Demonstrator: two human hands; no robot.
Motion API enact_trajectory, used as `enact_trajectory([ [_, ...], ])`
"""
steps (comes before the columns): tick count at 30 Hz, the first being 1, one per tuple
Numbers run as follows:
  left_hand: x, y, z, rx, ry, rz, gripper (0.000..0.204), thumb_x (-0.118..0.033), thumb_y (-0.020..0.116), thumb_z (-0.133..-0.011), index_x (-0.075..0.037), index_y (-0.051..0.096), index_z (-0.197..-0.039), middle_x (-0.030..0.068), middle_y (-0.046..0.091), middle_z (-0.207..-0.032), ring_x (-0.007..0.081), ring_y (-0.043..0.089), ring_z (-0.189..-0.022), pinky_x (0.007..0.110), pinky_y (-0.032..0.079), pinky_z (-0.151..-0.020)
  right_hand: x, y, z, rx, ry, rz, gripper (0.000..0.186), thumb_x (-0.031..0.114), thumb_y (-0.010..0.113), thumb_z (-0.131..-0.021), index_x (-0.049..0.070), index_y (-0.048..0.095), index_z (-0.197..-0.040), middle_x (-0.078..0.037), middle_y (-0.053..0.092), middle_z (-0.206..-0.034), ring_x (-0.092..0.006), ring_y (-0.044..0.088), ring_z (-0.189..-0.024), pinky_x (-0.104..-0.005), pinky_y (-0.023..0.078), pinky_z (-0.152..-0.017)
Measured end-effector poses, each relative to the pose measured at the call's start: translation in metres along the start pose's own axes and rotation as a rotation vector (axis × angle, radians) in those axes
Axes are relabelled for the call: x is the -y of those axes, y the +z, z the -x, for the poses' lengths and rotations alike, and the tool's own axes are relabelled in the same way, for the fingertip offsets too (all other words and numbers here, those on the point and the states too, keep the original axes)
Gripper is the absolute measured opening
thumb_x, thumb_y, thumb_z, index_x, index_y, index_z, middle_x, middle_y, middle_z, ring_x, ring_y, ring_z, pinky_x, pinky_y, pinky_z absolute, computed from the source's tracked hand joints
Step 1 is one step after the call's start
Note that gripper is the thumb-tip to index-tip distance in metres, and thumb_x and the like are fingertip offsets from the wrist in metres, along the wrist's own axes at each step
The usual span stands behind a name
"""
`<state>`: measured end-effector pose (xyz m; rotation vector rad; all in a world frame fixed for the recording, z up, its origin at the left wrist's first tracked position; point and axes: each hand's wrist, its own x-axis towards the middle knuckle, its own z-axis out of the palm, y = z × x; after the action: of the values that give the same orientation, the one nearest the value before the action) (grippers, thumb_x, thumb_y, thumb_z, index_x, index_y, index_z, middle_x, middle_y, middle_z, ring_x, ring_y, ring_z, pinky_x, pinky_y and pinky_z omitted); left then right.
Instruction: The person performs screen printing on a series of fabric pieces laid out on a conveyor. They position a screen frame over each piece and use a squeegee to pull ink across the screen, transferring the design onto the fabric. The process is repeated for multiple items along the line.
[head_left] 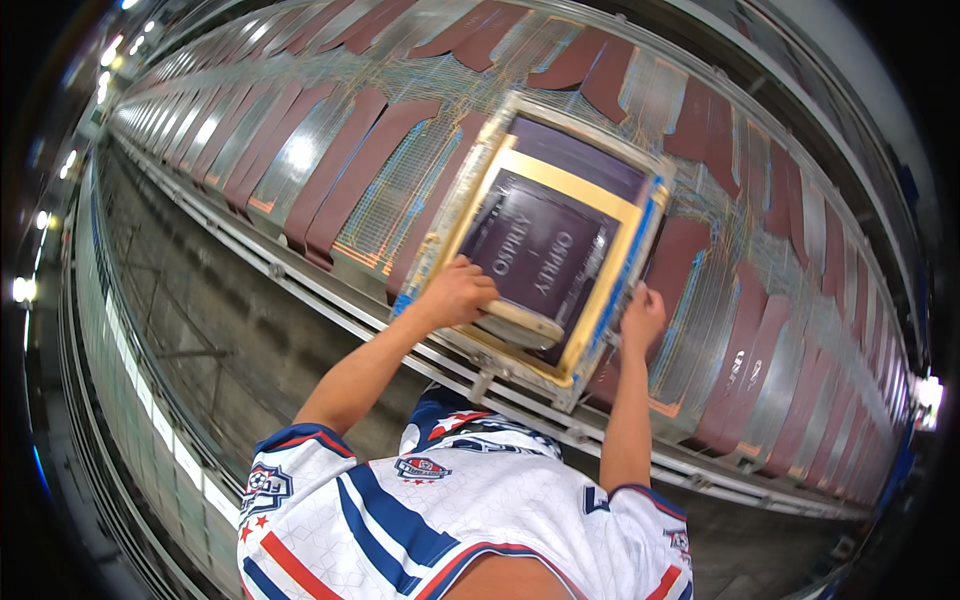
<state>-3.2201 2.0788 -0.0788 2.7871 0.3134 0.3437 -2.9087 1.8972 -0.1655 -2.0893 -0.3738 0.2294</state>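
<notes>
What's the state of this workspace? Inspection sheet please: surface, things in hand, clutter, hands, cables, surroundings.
Surface: long table with grid lines, bearing rows of maroon panels.
Things in hand: rectangular frame with yellow and blue edging, dark centre, pale lettering; squeegee-like bar at its near end. Whether the frame touches the table: can't tell.
Clutter: nothing seen.
Hands: left hand curled around the bar's left end; right hand at the frame's right edge, grip unclear.
Cables: nothing seen.
Surroundings: metal rail along the near edge; bright lights at far left.
</notes>
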Motion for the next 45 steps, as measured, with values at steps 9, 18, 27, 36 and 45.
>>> enact_trajectory([
  [9,0.08,-0.049,0.128,-0.123,0.056,-0.063,0.027,-0.012,0.072,-0.063,-0.016,0.067,-0.089,-0.0044,0.065,-0.087,0.0169,0.057,-0.076,0.035,0.041,-0.075,0.063,0.114,0.057,0.016,0.108,-0.073,0.035,0.035,0.064,-0.095,0.002,0.061,-0.087,-0.008,0.05,-0.068,-0.0189,0.042,-0.061,-0.0359,0.041,-0.063],
  [18,0.111,-0.033,0.115,-0.029,0.08,-0.085,0.031,-0.01,0.069,-0.068,-0.015,0.069,-0.099,-0.0032,0.068,-0.099,0.0178,0.058,-0.082,0.037,0.04,-0.077,0.082,0.115,0.063,0.071,0.116,0.201,0.034,0.039,0.059,-0.097,0.005,0.063,-0.092,-0.012,0.061,-0.074,-0.0253,0.055,-0.059,-0.0429,0.044,-0.065],
  [27,0.217,-0.043,-0.077,0.044,0.08,0.068,0.019,-0.016,0.081,-0.064,-0.015,0.071,-0.08,-0.0005,0.068,-0.077,0.0233,0.064,-0.072,0.038,0.043,-0.071,0.134,0.084,0.014,0.442,-0.104,0.374,0.035,0.039,0.068,-0.091,0.01,0.068,-0.11,-0.014,0.068,-0.095,-0.0261,0.066,-0.084,-0.0399,0.052,-0.078],
  [36,0.249,-0.028,-0.13,0.127,-0.002,0.112,0.028,-0.031,0.084,-0.065,-0.011,0.065,-0.068,0.0072,0.065,-0.069,0.032,0.064,-0.071,0.043,0.046,-0.071,0.217,0.191,-0.026,0.732,-0.577,0.667,0.046,0.036,0.078,-0.081,0.003,0.07,-0.111,-0.02,0.069,-0.102,-0.0368,0.063,-0.099,-0.0442,0.048,-0.093],
  [45,0.166,-0.03,0.012,0.063,0.032,0.085,0.02,-0.02,0.082,-0.06,-0.017,0.068,-0.074,0.0023,0.063,-0.072,0.0233,0.06,-0.067,0.038,0.041,-0.067,0.176,0.149,0.122,0.745,-0.652,0.646,0.038,0.011,0.083,-0.062,0.01,0.068,-0.097,-0.009,0.065,-0.091,-0.0287,0.059,-0.095,-0.0443,0.043,-0.09],
])
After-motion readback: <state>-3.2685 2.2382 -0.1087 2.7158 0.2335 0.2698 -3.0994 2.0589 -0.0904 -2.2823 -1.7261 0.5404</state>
